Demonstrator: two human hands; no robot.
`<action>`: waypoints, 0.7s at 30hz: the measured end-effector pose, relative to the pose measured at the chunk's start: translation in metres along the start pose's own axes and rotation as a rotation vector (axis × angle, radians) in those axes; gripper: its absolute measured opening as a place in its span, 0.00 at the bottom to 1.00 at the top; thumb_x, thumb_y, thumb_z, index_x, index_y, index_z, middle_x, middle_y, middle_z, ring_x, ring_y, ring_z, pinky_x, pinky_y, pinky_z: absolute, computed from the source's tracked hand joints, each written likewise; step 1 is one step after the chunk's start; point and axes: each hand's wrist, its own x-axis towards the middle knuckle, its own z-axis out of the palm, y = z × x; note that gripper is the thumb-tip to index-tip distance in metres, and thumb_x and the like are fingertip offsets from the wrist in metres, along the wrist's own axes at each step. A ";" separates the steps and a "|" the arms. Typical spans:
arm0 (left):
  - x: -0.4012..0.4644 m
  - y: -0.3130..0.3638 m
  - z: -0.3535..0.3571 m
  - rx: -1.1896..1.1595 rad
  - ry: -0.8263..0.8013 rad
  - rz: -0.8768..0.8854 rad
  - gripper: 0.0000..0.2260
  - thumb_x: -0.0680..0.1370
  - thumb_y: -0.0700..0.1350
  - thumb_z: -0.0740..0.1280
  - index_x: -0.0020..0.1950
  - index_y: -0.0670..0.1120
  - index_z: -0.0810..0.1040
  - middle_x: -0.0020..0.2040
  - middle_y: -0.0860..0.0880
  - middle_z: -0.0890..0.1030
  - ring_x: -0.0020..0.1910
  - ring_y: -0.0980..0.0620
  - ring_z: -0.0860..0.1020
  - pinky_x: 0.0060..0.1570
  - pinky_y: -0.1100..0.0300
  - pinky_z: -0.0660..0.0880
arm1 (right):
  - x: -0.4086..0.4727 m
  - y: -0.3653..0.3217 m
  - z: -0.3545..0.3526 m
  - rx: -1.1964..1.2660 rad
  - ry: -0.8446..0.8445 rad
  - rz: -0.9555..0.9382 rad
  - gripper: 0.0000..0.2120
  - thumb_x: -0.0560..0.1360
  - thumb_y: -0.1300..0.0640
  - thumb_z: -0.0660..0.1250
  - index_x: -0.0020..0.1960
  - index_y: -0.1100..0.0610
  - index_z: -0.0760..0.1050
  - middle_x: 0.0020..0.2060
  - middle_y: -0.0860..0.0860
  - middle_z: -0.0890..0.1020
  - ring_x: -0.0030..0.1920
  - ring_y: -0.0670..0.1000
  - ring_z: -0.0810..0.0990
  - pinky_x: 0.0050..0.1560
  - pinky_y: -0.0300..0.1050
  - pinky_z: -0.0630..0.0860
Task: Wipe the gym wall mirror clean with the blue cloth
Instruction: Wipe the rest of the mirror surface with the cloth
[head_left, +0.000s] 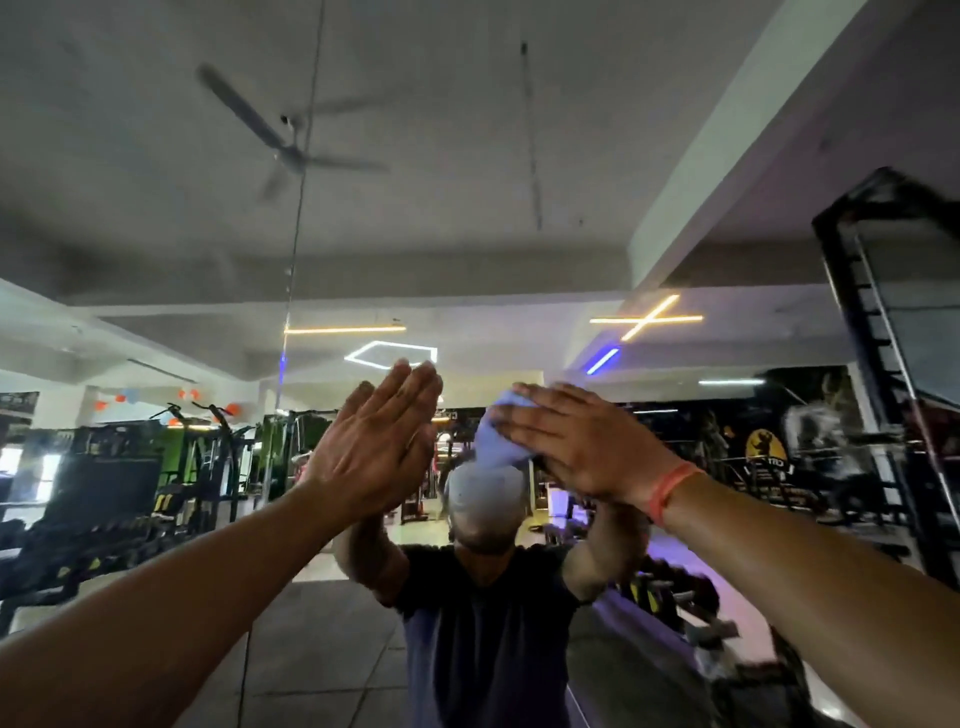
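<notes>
The wall mirror (467, 234) fills nearly the whole view and reflects the gym hall and my own body. My right hand (576, 441), with an orange band at the wrist, lies flat with straight fingers and presses the blue cloth (498, 441) against the glass at head height. The cloth is bunched and shows under and left of the fingers. My left hand (371, 441) is raised beside it, fingers straight and together, palm flat on the mirror, holding nothing. Both forearms reach up from the lower corners.
A vertical seam (296, 249) between mirror panels runs down left of my left hand. A black metal rack frame (878, 332) stands close at the right edge. The reflection shows weight machines, dumbbell racks, a spinning ceiling fan and lit ceiling strips.
</notes>
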 end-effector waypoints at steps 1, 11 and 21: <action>0.016 0.005 -0.004 0.011 -0.004 0.040 0.29 0.83 0.58 0.44 0.84 0.51 0.53 0.84 0.54 0.49 0.83 0.53 0.45 0.80 0.47 0.53 | -0.006 0.034 -0.005 -0.038 0.012 0.126 0.26 0.80 0.53 0.57 0.79 0.50 0.67 0.77 0.46 0.70 0.78 0.55 0.65 0.75 0.55 0.64; 0.141 0.052 -0.026 0.021 0.002 0.066 0.37 0.77 0.61 0.38 0.83 0.47 0.56 0.84 0.49 0.55 0.83 0.48 0.51 0.78 0.44 0.58 | -0.014 0.103 -0.023 -0.002 0.063 0.185 0.23 0.81 0.54 0.61 0.76 0.54 0.70 0.73 0.53 0.75 0.73 0.59 0.71 0.72 0.54 0.67; 0.161 0.090 -0.004 0.051 0.124 0.054 0.30 0.82 0.56 0.46 0.82 0.46 0.63 0.81 0.47 0.63 0.82 0.45 0.58 0.73 0.43 0.62 | 0.012 0.130 -0.008 0.091 0.189 0.422 0.23 0.81 0.56 0.60 0.75 0.59 0.71 0.72 0.56 0.76 0.73 0.62 0.70 0.72 0.55 0.67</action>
